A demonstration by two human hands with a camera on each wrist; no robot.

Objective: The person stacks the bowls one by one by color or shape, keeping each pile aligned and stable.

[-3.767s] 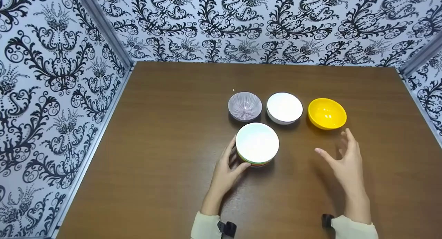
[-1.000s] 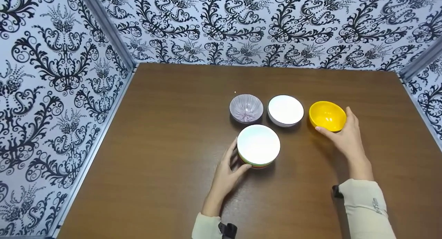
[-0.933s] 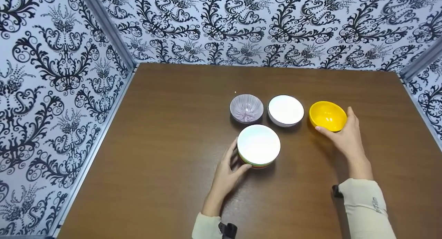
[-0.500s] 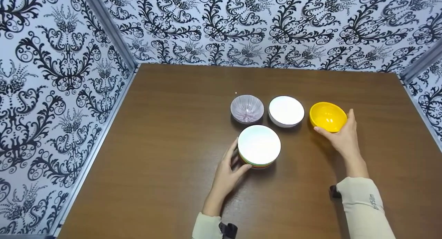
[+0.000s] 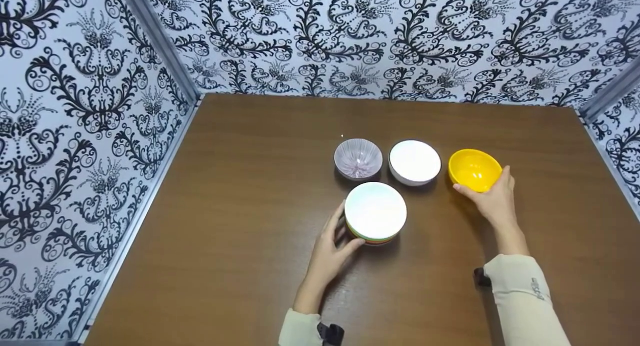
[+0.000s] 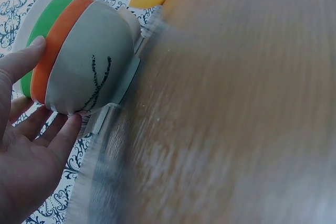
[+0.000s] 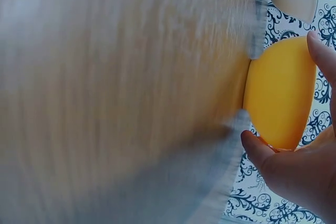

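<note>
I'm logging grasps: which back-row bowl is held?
The yellow bowl, the row's rightmost, held by the right hand; the white bowl and streaked bowl are unheld.

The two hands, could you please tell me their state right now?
Left hand: holding the stack of bowls.
Right hand: holding the yellow bowl.

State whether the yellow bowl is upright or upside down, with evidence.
Upright: the head view looks into the yellow bowl, gripped by the right hand.
</note>
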